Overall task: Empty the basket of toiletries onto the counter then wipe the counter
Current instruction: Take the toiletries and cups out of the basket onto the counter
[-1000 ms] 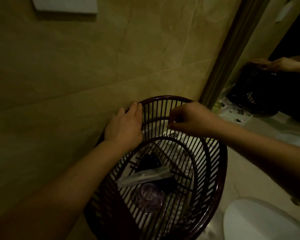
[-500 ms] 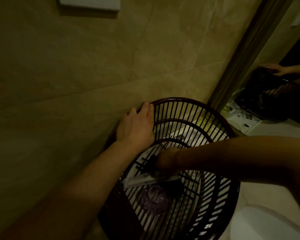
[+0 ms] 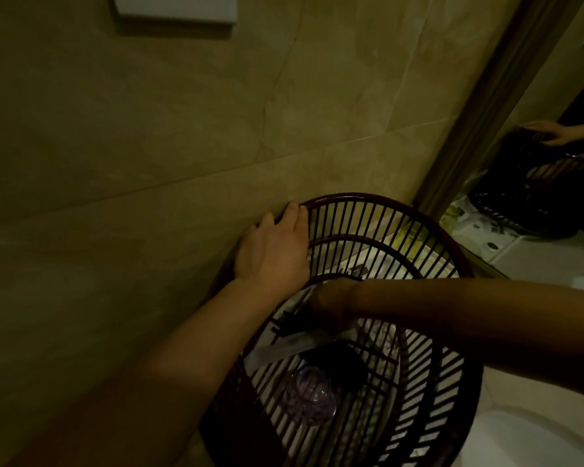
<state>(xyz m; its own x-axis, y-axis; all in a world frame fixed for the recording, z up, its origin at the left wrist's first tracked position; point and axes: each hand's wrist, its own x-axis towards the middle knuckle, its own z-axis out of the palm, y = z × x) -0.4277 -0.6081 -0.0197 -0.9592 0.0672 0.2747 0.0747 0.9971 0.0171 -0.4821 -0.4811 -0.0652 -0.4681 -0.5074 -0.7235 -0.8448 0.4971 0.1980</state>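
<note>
A dark red slatted basket (image 3: 378, 203) stands on the counter against the tiled wall. My left hand (image 3: 273, 251) grips its rim on the wall side. My right hand (image 3: 327, 299) reaches down inside the basket, onto a dark comb-like item (image 3: 285, 323); the fingers are hidden, so the grasp is unclear. On the basket floor lie a white tube (image 3: 294, 345), a black round item (image 3: 338, 364) and a clear purple-tinted jar (image 3: 311, 396).
A mirror (image 3: 536, 170) at the right reflects the basket and a hand. Patterned packets (image 3: 476, 227) lie on the pale counter behind the basket. A white basin rim (image 3: 526, 443) is at the lower right. A white wall plate (image 3: 176, 8) is above.
My right hand went from the basket's upper rim down into the basket, to the items on its floor. The left hand stayed on the rim. The view shifted closer.
</note>
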